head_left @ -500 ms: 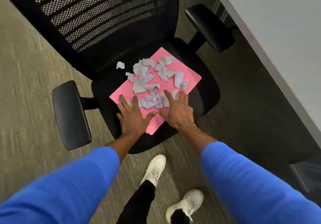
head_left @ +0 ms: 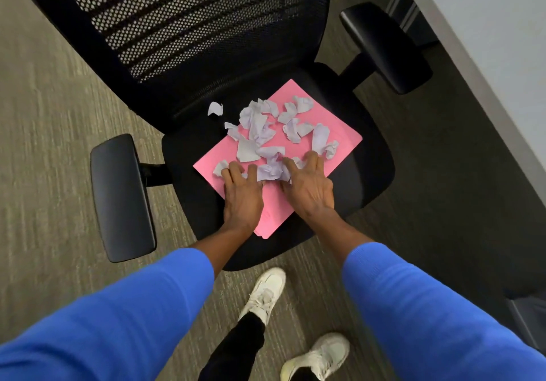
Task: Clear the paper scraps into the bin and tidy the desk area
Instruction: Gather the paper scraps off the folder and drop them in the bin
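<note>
Several crumpled pale lilac paper scraps (head_left: 260, 128) lie scattered on a pink folder (head_left: 342, 135) that rests on the seat of a black office chair (head_left: 375, 170). One scrap (head_left: 214, 108) sits off the folder on the seat near the backrest. My left hand (head_left: 242, 194) lies flat on the folder's near edge, fingers spread, touching scraps at its fingertips. My right hand (head_left: 310, 185) lies beside it, palm down, fingers spread against a clump of scraps (head_left: 270, 170) between the two hands. Neither hand has closed around anything.
The chair has a mesh backrest (head_left: 192, 20) and two armrests, left (head_left: 121, 197) and right (head_left: 384, 46). A white desk edge (head_left: 487, 64) runs along the right. Grey carpet (head_left: 44, 114) surrounds the chair. My white shoes (head_left: 263, 295) stand below the seat. A dark object (head_left: 529, 315) sits at the right edge.
Both hands have slid slightly forward on the folder, pushing the near scraps together into a clump between them.
</note>
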`<state>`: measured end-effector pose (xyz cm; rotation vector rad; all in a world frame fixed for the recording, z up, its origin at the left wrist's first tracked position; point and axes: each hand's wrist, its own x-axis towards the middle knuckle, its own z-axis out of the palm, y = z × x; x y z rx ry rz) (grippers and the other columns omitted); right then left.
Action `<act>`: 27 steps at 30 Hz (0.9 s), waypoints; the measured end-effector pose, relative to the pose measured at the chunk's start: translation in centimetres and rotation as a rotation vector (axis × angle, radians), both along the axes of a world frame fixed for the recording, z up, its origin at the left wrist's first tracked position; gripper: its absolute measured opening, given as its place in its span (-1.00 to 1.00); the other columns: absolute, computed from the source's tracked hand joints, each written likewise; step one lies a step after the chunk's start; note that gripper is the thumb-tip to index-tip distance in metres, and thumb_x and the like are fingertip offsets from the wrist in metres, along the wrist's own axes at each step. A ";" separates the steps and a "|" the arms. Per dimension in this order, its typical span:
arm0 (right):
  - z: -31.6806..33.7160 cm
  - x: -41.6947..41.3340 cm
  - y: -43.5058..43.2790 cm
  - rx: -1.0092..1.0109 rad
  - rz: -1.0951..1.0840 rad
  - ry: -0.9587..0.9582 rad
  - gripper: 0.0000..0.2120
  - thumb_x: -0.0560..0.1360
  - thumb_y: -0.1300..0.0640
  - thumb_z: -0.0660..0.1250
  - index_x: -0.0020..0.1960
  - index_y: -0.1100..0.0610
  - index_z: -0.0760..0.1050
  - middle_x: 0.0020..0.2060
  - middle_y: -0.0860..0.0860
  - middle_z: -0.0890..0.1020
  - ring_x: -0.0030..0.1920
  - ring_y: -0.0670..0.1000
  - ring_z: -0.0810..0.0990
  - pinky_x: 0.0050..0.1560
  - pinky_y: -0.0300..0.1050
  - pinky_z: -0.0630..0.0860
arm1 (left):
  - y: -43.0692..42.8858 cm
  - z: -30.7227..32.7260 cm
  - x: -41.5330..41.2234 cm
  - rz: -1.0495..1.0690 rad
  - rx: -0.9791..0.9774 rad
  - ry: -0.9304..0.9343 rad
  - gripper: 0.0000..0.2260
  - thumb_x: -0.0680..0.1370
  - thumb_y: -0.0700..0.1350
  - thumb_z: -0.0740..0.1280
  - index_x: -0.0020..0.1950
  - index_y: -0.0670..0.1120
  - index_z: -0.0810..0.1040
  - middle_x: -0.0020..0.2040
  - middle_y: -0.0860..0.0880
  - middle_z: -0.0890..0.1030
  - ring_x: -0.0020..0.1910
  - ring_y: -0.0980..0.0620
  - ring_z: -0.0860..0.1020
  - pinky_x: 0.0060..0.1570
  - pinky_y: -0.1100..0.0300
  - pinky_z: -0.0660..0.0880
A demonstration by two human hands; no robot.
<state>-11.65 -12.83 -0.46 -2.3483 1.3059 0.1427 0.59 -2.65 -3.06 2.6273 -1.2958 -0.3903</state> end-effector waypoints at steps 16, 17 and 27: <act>0.7 -0.6 -1.1 0.053 -0.164 -0.261 -0.80 0.67 0.15 0.33 0.20 0.17 0.67 0.14 0.09 0.58 0.11 0.13 0.62 0.09 -0.03 0.58 | 0.9 1.6 1.3 -0.073 -0.106 0.070 -0.76 0.59 -0.45 0.25 0.20 -0.23 0.51 0.19 -0.23 0.51 0.16 -0.20 0.50 0.15 -0.07 0.52; 1.0 -1.0 -1.1 0.059 -0.185 -0.276 -0.82 0.66 0.16 0.36 0.18 0.17 0.68 0.14 0.08 0.58 0.11 0.11 0.63 0.08 -0.04 0.58 | 1.0 1.8 1.2 -0.054 -0.113 0.081 -0.77 0.59 -0.44 0.24 0.18 -0.23 0.51 0.18 -0.23 0.51 0.15 -0.20 0.50 0.14 -0.08 0.53; 4.2 -5.3 1.3 0.050 -0.305 -0.343 -0.81 0.58 0.20 0.42 0.17 0.13 0.71 0.12 0.03 0.61 0.08 0.04 0.63 0.08 -0.13 0.56 | 2.1 5.0 -0.7 0.007 -0.177 0.099 -0.93 0.69 -0.32 0.22 0.05 -0.21 0.48 0.08 -0.19 0.51 0.06 -0.18 0.48 -0.01 -0.10 0.50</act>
